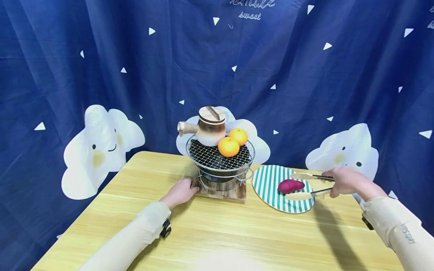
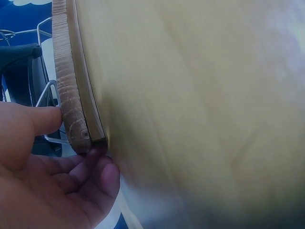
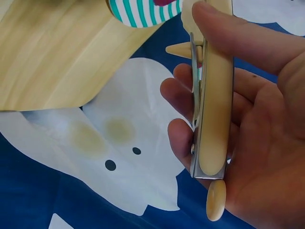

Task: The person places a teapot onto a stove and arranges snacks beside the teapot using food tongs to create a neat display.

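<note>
Right hand (image 1: 346, 181) grips splayed tongs (image 1: 298, 196), 2 tips astride a purple sweet potato (image 1: 290, 186) on a striped plate (image 1: 266, 184); left hand (image 1: 181, 192) pinches the wooden board (image 1: 234, 193). Seemingly lining up a pick-up; next calls for squeezing evenly.

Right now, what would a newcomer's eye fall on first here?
Likely the two oranges, bright on the mesh grill beside the lidded pot. Next, the magenta sweet potato on the striped disc right of the grill, near the tongs in the right hand. The left hand grips the wooden base under the grill.
</note>
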`<state>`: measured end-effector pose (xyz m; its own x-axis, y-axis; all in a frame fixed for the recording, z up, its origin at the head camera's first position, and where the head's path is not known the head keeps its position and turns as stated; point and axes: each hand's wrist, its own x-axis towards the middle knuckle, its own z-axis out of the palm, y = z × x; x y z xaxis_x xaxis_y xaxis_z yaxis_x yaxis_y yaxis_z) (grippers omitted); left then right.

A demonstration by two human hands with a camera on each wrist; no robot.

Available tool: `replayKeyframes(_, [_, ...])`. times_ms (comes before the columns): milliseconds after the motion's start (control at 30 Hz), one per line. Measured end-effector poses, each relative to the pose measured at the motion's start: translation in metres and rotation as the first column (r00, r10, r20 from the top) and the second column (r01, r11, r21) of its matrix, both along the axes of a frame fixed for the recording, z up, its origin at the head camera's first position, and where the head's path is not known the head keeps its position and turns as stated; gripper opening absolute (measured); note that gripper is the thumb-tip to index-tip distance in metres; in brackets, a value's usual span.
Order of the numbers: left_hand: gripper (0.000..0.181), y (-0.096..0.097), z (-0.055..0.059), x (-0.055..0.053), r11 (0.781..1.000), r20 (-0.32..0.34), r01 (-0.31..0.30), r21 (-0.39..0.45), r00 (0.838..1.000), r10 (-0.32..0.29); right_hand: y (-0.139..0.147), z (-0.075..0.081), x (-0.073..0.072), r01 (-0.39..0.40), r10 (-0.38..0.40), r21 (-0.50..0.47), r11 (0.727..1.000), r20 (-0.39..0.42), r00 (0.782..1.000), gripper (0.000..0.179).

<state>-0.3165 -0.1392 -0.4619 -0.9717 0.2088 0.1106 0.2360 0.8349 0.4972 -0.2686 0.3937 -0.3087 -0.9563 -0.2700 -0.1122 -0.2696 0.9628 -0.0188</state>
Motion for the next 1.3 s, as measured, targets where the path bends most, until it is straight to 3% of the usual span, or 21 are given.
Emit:
replayKeyframes(667, [0.014, 0.000, -0.001, -0.001, 1.000, 0.001, 0.008, 0.013, 1.000, -0.008, 0.003, -0.014, -0.006, -0.038, 0.038, 0.024, 0.999, -0.040, 0.998, 0.043])
replayKeyframes(1000, [0.014, 0.000, -0.001, -0.001, 1.000, 0.006, -0.001, 0.013, 1.000, 0.001, 0.005, -0.014, -0.003, -0.067, 0.070, 0.038, 0.997, -0.079, 0.994, 0.043])
replayKeyframes(1300, [0.016, 0.001, 0.001, 0.000, 1.000, 0.005, -0.002, 0.011, 1.000, 0.002, 0.003, -0.001, 0.000, -0.057, 0.057, 0.006, 0.998, -0.052, 0.997, 0.054])
